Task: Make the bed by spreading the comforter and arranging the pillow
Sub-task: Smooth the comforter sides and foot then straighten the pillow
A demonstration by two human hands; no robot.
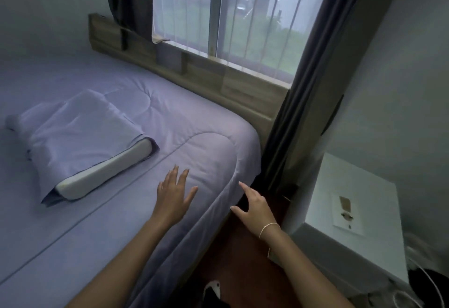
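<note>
A lavender comforter [136, 113] lies spread flat over the bed and hangs over the near right edge. A pillow [80, 137] rests on it at the left, its lavender case pulled partway back so the white foam end shows. My left hand [173, 196] lies flat on the comforter near the bed's corner, fingers spread. Beside the bed's side edge is my right hand [252, 207], fingers apart and holding nothing, its fingertips at the hanging comforter.
A wooden headboard [194, 69] runs under the window [243, 16] with dark curtains [306, 89]. A white nightstand [352, 201] stands at the right, with a narrow strip of dark red floor [238, 259] between it and the bed.
</note>
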